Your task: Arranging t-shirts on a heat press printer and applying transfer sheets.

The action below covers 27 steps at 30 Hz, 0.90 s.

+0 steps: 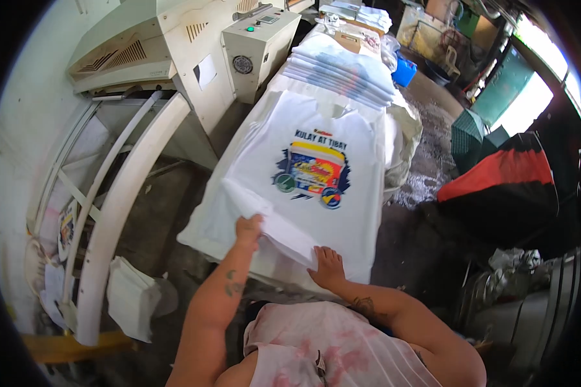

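A white T-shirt (361, 155) lies flat on a long white-covered table (206, 226) in front of me, its neckline at the far end. Its chest bears a colourful print of a pail with round emblems. Along the near left side, the cloth is lifted into a loose fold. My left hand (248, 232) is closed on this folded edge, with the thumb on top. At the near hem, my right hand (329, 267) rests on the shirt, fingers stretched out over the cloth beside the fold's lower end.
Folded white shirts (342, 68) lie overlapped farther up the table. A beige machine (261, 42) with a green light stands at the left, near a curved white frame (129, 174). On the right are a red and black umbrella (503, 171) and a blue container (404, 71).
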Motion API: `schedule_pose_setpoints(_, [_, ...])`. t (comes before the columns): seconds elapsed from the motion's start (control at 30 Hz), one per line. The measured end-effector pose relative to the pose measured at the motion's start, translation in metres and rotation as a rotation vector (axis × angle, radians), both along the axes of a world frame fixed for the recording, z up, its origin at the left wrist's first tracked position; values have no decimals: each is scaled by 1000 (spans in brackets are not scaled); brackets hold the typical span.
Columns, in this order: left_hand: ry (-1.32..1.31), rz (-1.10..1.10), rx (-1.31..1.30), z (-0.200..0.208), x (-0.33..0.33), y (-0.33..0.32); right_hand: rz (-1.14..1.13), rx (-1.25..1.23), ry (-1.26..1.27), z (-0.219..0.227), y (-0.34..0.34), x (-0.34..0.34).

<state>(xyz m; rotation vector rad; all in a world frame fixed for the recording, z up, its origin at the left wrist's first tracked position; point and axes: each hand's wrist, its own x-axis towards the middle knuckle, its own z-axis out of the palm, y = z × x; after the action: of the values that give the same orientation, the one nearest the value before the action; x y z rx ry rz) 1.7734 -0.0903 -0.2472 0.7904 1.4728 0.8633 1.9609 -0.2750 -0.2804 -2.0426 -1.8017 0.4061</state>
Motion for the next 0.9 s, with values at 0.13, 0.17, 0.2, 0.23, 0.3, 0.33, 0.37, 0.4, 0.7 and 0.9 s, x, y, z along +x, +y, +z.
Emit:
schedule_pose_setpoints(0.13, [-238,206,57,12,21,0,145,-101,-57,-10,-3,94])
schedule_pose_setpoints(0.17, [-240,216,72,13,25,-5,161,-182,-7,2,-4,108])
schedule_pose_setpoints(0.2, [-244,291,72,14,30,-9,175,-264,46,9,-3,122])
schedule_pose_setpoints(0.23, [-245,360,71,17,34,-12,178,-251,48,10,-3,136])
schedule_pose_setpoints(0.3, [-207,418,88,11,32,-16,186,-199,176,7,0,160])
schedule_pose_setpoints(0.33, [-170,473,85,7,35,-17,195,-187,183,12,4,171])
schedule_pose_setpoints(0.37, [-163,475,98,5,43,-17,226,-212,205,17,8,183])
schedule_pose_setpoints(0.4, [-142,507,57,3,49,-14,256,-240,227,22,12,193])
schedule_pose_setpoints(0.7, [-282,564,129,24,84,53,481,-266,279,92,122,281])
schedule_pose_setpoints(0.9, [-174,662,460,103,177,187,325,-31,489,170,263,369])
